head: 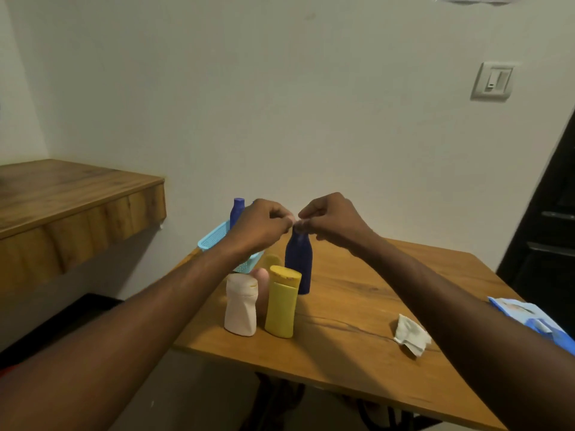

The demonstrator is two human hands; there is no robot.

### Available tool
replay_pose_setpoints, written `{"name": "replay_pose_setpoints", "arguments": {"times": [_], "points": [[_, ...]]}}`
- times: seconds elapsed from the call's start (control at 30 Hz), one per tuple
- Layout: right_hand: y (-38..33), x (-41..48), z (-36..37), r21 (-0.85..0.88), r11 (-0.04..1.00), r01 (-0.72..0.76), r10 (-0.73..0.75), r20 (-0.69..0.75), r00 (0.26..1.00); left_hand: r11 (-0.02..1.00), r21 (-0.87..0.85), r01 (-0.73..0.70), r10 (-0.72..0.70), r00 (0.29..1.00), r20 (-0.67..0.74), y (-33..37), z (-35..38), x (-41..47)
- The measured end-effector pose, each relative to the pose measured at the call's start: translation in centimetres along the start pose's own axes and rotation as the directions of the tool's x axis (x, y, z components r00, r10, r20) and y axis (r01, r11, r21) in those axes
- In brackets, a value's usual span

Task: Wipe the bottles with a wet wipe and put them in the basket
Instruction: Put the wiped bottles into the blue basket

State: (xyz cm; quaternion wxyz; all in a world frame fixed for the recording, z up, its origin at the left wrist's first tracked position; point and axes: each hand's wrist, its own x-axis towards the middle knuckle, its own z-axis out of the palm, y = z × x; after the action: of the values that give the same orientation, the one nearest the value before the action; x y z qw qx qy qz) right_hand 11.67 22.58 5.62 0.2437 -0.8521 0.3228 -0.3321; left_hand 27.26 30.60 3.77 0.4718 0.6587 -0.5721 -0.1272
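My left hand point(261, 225) and my right hand point(329, 217) meet fingertip to fingertip just above the cap of a dark blue bottle point(298, 262) that stands on the wooden table point(357, 362). Both hands have curled fingers; I cannot tell whether anything small is pinched between them. A yellow bottle point(281, 301) and a pale pink bottle point(241, 303) stand in front. Behind them another pink bottle point(262, 275) and another yellow bottle point(270, 259) are partly hidden. A light blue basket point(214, 237) at the table's far left holds an upright blue bottle point(238, 209). A crumpled white wipe point(410, 334) lies to the right.
A blue pack of wipes point(535, 321) lies at the table's right edge, partly under my right forearm. A wooden shelf point(62, 194) juts from the wall on the left. A dark door point(547, 213) stands at the right, a wall switch point(493, 80) above.
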Motion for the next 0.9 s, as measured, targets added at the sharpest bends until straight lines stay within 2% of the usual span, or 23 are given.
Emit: {"name": "replay_pose_setpoints", "arguments": {"times": [0.17,0.37,0.7,0.9], "points": [[-2.2,4.2,-0.5,0.032,0.998,0.059,-0.055,-0.112,0.992,0.998,-0.058,-0.029,0.023,0.995,-0.099,0.1,-2.6,2.3],[-4.4,9.6,2.1,0.026,0.995,0.092,-0.087,-0.159,0.983,0.999,-0.047,0.005,-0.010,0.993,-0.119,-2.4,-4.6,5.2],[-2.1,15.7,12.0,-0.052,0.995,0.083,-0.087,-0.083,0.993,0.983,0.041,0.180,-0.175,0.979,-0.106,-12.2,-5.7,8.1],[-0.5,17.3,15.5,-0.037,0.997,0.071,-0.072,-0.048,0.996,0.967,0.056,0.247,-0.240,0.965,-0.106,-16.7,-5.5,9.1]]}}
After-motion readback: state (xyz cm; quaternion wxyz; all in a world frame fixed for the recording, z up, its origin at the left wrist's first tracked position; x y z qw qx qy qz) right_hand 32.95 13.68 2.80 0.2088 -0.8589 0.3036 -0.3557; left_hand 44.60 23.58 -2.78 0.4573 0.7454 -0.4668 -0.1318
